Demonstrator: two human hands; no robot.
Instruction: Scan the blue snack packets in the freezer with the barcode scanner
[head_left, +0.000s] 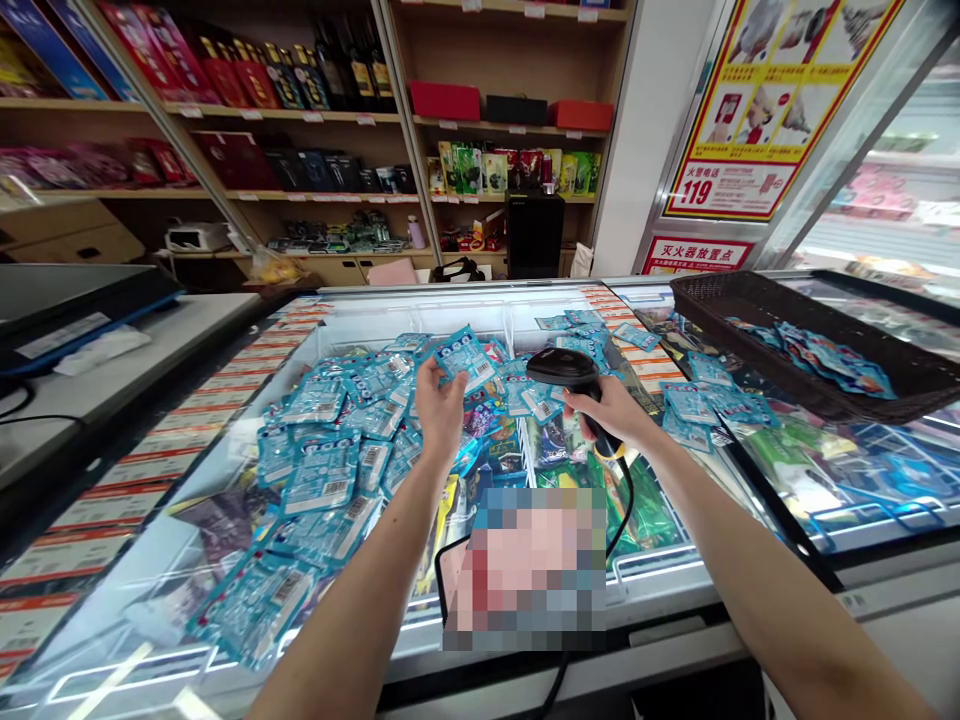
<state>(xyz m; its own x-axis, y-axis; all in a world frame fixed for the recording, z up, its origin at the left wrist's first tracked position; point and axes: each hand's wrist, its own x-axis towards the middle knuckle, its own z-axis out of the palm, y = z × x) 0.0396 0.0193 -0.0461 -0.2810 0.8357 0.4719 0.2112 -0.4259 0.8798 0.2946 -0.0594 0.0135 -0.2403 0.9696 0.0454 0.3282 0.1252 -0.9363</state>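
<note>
My left hand [439, 405] is closed on a small blue packet [466, 360], holding it up with its barcode side toward me. My right hand [609, 410] grips a black handheld barcode scanner [564, 370], whose head points left at the packet from close by. A black cable [622, 510] runs down from the scanner's handle. Below both hands, many more blue packets [322, 470] lie spread over the glass lid of a chest freezer [225, 470].
A dark woven basket [810, 330] with several blue packets stands on the freezer at right. More packets [712, 400] lie beside it. A blurred patch [525, 570] sits near the front edge. A counter [112, 370] is at left; stocked shelves [315, 110] stand behind.
</note>
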